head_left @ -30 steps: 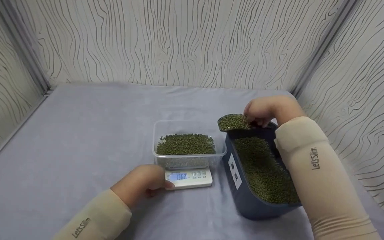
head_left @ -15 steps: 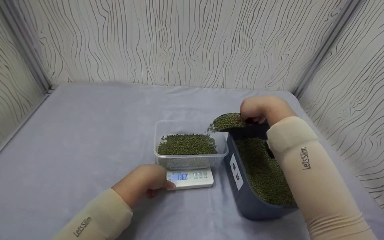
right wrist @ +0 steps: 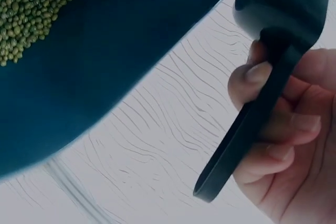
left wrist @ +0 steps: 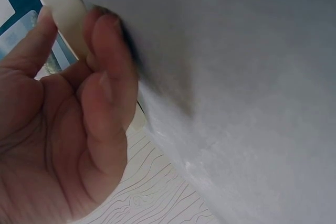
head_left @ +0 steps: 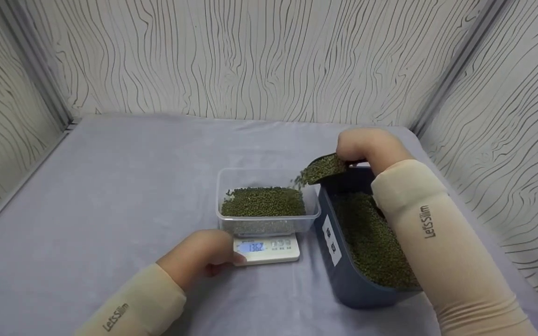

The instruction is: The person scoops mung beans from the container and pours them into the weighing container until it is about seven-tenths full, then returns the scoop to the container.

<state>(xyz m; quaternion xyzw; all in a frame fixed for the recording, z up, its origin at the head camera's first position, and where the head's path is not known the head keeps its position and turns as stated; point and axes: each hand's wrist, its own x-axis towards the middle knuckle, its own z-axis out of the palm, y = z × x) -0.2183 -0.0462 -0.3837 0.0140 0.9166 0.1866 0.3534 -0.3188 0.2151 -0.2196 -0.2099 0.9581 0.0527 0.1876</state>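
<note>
My right hand (head_left: 364,147) grips the handle of a black scoop (right wrist: 252,108) heaped with green mung beans (head_left: 326,169). The scoop tips left over the rim of a clear plastic box (head_left: 269,218), and a few beans spill from its lip. Mung beans cover the floor of that box, which stands on a white kitchen scale (head_left: 278,254) with a lit digit display. At the scale's left front corner is my left hand (head_left: 201,252); its thumb lies on the top edge and the curled fingers sit against the side, pinching the scale.
A deep dark-blue bin (head_left: 348,284) with a white label (head_left: 331,240) stands right beside the box, holding many more mung beans. Pale lilac cloth (head_left: 124,186) covers the table. Patterned panels (head_left: 250,60) enclose the back and sides.
The scoop has moved slightly left toward the box and tilted down at its lip, so beans now trickle out. My left hand keeps its place on the scale.
</note>
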